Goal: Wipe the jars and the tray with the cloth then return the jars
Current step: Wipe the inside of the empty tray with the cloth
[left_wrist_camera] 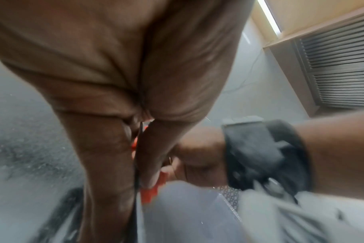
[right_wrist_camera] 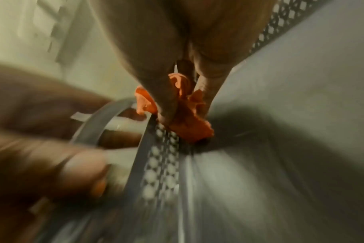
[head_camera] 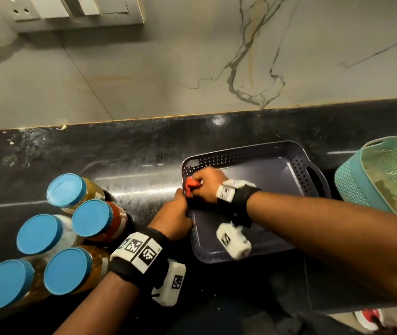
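From the head view, our right hand [head_camera: 206, 183] bunches the orange cloth [head_camera: 189, 184] against the tray [head_camera: 277, 151]'s left wall, while our left hand [head_camera: 173, 217] clamps that same rim from outside; the five jars [head_camera: 91, 220] stand well to the left. The left wrist view shows our thumb over the rim. In the right wrist view, the cloth [right_wrist_camera: 187, 115] sits along the perforated wall, whose length is probably the wiping line.

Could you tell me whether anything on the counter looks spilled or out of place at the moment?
Pale specks and smears mark the black counter at its far left, like dried residue. Otherwise nothing stands out: the five jars stand upright, capped, beside the tray, which lies flat.
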A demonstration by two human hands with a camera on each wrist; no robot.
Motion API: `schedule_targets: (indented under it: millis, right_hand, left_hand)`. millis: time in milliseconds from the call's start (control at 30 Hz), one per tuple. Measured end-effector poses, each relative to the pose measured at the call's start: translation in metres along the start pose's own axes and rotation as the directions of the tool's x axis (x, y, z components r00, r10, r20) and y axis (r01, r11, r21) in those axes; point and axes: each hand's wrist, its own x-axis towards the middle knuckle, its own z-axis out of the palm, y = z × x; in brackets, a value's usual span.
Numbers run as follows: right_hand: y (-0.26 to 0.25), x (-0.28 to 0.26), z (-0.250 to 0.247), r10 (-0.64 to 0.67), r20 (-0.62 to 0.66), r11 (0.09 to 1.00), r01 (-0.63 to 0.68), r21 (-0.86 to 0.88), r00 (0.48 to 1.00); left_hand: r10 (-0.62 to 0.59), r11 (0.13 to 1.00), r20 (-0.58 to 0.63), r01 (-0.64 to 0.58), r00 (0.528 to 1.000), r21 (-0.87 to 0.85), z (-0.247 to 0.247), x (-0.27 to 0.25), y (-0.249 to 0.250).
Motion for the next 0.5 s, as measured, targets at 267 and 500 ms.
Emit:
schedule_targets:
  millis: [267,500]
  right_hand:
    - [0.000,-0.022,-0.001,-0.097,0.294,0.962,0.166,-0.218,0.951]
    - [-0.005,-0.011,0.003,-0.014,0.148,0.975,0.046,-0.216,0.989]
  left_hand:
    - [0.055,0.998,-0.050,-0.052,0.997,0.046,-0.002,-0.008,-0.006]
    - [0.100,0.994,-0.060,-0.102,0.993,-0.039,0.001,-0.013,-0.010]
